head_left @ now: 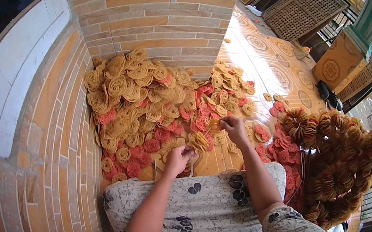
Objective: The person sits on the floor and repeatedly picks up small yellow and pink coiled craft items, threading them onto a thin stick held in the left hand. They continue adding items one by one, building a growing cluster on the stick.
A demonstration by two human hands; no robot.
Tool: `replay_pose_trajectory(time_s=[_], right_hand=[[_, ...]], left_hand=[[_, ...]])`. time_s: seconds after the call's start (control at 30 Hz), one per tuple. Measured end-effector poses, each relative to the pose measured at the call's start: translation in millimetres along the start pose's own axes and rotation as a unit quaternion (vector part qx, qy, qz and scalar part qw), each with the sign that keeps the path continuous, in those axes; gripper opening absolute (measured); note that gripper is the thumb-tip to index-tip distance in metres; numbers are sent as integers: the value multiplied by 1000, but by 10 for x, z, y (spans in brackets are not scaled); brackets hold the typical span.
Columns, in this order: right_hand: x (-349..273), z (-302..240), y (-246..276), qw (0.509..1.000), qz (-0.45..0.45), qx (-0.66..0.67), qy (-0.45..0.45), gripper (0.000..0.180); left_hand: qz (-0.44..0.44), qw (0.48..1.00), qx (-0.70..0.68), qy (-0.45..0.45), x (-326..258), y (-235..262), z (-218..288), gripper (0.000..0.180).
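My left hand [179,158] grips a small stack of yellow round lacy crackers [197,141] just above my lap. My right hand [233,127] pinches a single orange-yellow cracker [214,125] next to that stack. Both hands hover over the near edge of a big loose heap of yellow and red crackers [144,103] piled on the tiled floor against a brick wall. My lap is covered by grey patterned cloth [201,207].
Threaded bunches of crackers [341,159] lie in a mound to my right, with loose red ones [285,148] beside them. Brick walls [54,152] close in the left and back. Woven trays [305,7] lean at the far right on the patterned floor tiles [276,66].
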State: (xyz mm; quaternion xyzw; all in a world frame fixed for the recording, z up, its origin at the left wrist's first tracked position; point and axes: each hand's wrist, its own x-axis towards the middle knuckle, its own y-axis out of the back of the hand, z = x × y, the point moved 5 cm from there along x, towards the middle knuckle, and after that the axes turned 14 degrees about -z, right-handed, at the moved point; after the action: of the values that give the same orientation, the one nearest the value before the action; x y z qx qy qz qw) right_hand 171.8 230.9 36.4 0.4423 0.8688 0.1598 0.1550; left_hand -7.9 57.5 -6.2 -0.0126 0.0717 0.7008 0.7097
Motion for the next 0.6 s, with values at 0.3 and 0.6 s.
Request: replay_pose_trajectory(time_s=[0.3, 0.6], right_hand=[[-124, -394, -344, 983, -174, 8, 60, 26], [104, -152, -587, 880, -32, -471, 52, 35]], left_hand=[[34, 998, -61, -4, 6, 33, -75, 12], [83, 994, -69, -5, 38, 190, -197, 11]])
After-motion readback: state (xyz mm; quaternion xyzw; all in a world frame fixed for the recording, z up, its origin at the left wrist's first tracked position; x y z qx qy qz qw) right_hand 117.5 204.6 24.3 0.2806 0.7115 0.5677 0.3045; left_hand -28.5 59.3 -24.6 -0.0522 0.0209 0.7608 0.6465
